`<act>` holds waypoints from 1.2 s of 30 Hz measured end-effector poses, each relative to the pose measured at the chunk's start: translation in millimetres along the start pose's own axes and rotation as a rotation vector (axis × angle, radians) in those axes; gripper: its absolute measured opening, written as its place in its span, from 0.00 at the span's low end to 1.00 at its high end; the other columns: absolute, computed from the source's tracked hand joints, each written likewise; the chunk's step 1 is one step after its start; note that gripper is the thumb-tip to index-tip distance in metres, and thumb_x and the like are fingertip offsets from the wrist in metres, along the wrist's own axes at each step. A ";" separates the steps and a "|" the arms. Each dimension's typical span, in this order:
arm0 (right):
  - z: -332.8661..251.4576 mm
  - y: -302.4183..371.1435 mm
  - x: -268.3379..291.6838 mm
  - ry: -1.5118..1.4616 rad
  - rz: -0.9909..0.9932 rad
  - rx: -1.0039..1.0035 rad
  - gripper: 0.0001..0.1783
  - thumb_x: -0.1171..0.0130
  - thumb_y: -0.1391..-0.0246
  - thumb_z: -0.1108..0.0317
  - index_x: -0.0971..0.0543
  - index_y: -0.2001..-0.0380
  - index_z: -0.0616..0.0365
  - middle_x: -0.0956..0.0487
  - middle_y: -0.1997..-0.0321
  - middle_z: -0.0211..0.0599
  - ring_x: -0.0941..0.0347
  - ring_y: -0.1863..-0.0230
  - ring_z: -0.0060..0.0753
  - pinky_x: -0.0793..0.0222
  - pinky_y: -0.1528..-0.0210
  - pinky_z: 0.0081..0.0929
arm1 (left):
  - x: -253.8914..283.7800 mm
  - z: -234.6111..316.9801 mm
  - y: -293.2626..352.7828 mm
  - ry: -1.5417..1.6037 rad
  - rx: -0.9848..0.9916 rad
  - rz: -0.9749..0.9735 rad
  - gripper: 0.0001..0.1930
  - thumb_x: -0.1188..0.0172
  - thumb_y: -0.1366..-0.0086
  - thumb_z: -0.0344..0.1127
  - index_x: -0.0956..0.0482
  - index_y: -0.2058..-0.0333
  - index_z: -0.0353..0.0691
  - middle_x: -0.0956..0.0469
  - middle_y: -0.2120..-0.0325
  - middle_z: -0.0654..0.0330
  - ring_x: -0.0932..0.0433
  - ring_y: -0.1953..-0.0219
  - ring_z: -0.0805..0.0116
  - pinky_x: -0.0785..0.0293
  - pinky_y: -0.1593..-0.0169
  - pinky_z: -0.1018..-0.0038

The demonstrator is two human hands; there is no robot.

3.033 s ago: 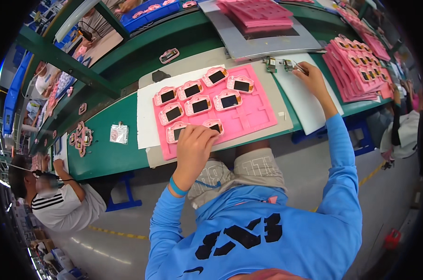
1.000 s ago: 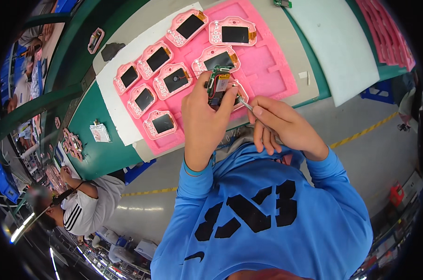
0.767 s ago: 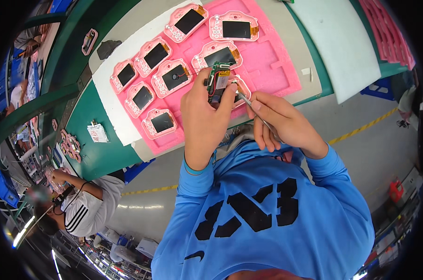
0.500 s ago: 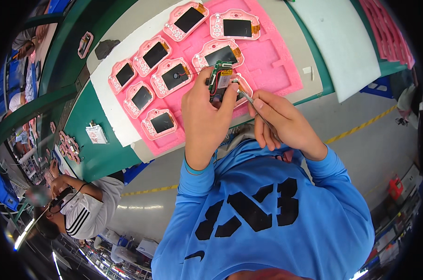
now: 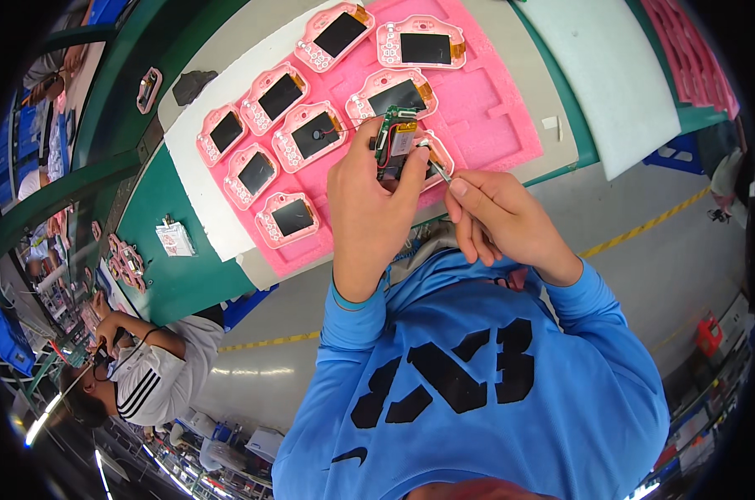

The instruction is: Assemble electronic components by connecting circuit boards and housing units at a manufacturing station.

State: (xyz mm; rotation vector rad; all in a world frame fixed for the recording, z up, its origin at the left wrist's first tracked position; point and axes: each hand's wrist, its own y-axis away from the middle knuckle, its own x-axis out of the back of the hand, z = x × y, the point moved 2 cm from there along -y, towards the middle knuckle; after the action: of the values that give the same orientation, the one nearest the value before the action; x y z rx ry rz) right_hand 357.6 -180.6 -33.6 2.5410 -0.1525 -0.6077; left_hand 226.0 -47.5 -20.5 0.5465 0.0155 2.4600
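Observation:
My left hand (image 5: 369, 200) is closed on a green circuit board (image 5: 385, 143) carrying a silver battery (image 5: 403, 139) with a yellow end. Thin wires run left from the board to a small round black part (image 5: 320, 134), which is over the screen of a pink casing (image 5: 308, 136). My right hand (image 5: 506, 218) pinches a slim metal tool (image 5: 442, 172), perhaps tweezers. Its tip points at the lower part of the board, by my left thumb; whether it touches is hidden. Beneath my hands, another pink casing (image 5: 438, 154) is partly covered.
Several pink casings with dark screens lie on a pink foam tray (image 5: 494, 117) on the green table (image 5: 144, 218). A white packet (image 5: 175, 239) lies at left. White foam sheet (image 5: 607, 92) and stacked pink trays (image 5: 690, 54) stand at right. A co-worker (image 5: 165, 367) works at lower left.
My right hand has turned slightly, and less of the metal tool shows behind its fingers. The left hand keeps the board in nearly the same place.

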 end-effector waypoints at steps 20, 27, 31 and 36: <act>14.3 15.7 -7.9 0.433 0.186 0.298 0.11 0.48 0.24 0.70 0.21 0.64 0.59 0.22 0.80 0.30 0.33 0.84 0.24 0.37 0.77 0.22 | 18.9 0.9 34.7 0.372 0.356 -0.309 0.12 0.39 0.24 0.32 0.19 0.47 0.32 0.16 0.74 0.60 0.29 0.80 0.79 0.35 0.75 0.83; 16.9 18.7 -2.6 0.657 0.233 0.384 0.06 0.41 0.27 0.70 0.19 0.62 0.59 0.21 0.79 0.33 0.30 0.83 0.33 0.35 0.76 0.28 | 16.7 -4.3 34.5 0.332 0.322 -0.313 0.12 0.39 0.24 0.33 0.18 0.48 0.33 0.16 0.74 0.61 0.28 0.79 0.79 0.34 0.76 0.82; 17.9 19.5 -1.4 0.692 0.259 0.438 0.07 0.41 0.27 0.70 0.19 0.61 0.60 0.21 0.79 0.34 0.30 0.83 0.35 0.35 0.75 0.29 | 11.0 -5.2 34.8 0.330 0.316 -0.289 0.11 0.38 0.25 0.33 0.17 0.49 0.34 0.16 0.75 0.61 0.28 0.79 0.79 0.34 0.76 0.82; 21.5 18.7 -1.1 0.722 0.258 0.489 0.07 0.42 0.27 0.71 0.18 0.61 0.60 0.22 0.80 0.33 0.30 0.83 0.33 0.36 0.76 0.29 | 8.7 -4.4 35.1 0.327 0.310 -0.267 0.09 0.38 0.25 0.30 0.17 0.51 0.32 0.17 0.75 0.60 0.27 0.80 0.79 0.33 0.78 0.83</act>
State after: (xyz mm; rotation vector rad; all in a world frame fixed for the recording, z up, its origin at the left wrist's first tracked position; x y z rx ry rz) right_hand 347.1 -206.4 -40.0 2.9524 -0.3938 0.5175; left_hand 198.0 -70.6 -16.4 0.2434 0.5728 2.2667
